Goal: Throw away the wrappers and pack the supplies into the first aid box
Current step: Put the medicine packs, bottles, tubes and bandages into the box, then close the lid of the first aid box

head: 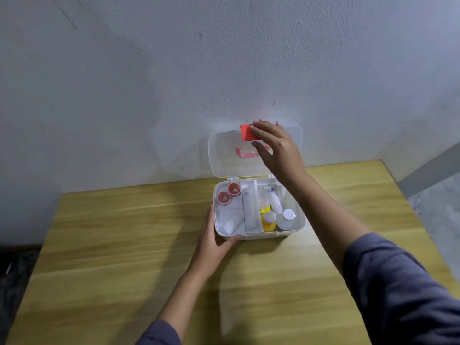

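Note:
The white first aid box (300,224) stands on the wooden table near the wall with its translucent lid (224,155) raised upright. Inside lie two red-cored tape rolls (227,192), white gauze (231,222), a yellow bottle (268,221) and a clear bottle with a white cap (286,219). My right hand (276,148) rests on the top edge of the lid, its fingers over the red latch (246,133). My left hand (211,242) lies flat against the box's front left corner, fingers spread. A pink handle (242,153) shows through the lid.
The wooden table (124,257) ends at a white wall behind the box. Its right edge drops to a grey floor (438,207). Dark clutter (15,270) lies on the floor to the left of the table.

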### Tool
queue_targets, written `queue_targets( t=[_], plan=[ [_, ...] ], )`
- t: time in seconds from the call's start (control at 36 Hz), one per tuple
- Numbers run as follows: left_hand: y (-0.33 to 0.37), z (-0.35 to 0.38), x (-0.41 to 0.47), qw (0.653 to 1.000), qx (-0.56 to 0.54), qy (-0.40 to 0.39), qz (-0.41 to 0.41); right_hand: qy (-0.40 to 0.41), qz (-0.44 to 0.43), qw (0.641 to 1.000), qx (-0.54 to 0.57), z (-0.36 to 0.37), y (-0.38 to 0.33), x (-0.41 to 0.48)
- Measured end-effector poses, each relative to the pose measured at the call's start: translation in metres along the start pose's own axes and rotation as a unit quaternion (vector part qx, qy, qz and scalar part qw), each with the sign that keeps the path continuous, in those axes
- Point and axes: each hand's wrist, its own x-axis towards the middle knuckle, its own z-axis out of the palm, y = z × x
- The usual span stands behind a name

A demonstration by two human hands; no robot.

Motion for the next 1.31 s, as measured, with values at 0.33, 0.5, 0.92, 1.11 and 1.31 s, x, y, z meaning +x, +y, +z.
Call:
queue_targets(
  t=[0.33, 0.5, 0.92, 1.11, 1.31],
  plan=[
    [-0.002, 0.006, 0.012, 0.999, -0.025, 0.021, 0.006, 0.068, -0.050, 0.996, 0.026, -0.027, -0.013, -0.029],
    [-0.009, 0.014, 0.017, 0.998, -0.041, 0.035, -0.024, 0.034, -0.059, 0.997, 0.044, -0.034, -0.020, -0.091],
    [-0.016, 0.018, 0.016, 0.998, -0.029, 0.049, -0.008, -0.058, 0.011, 0.997, 0.058, -0.013, -0.006, -0.188],
    [-0.019, 0.016, 0.017, 0.999, -0.016, 0.040, -0.012, -0.090, 0.002, 0.995, 0.037, -0.014, -0.005, -0.196],
    [-0.017, 0.017, 0.016, 0.999, -0.021, 0.039, -0.001, -0.026, 0.005, 1.000, -0.011, -0.019, -0.006, -0.172]
  ],
)
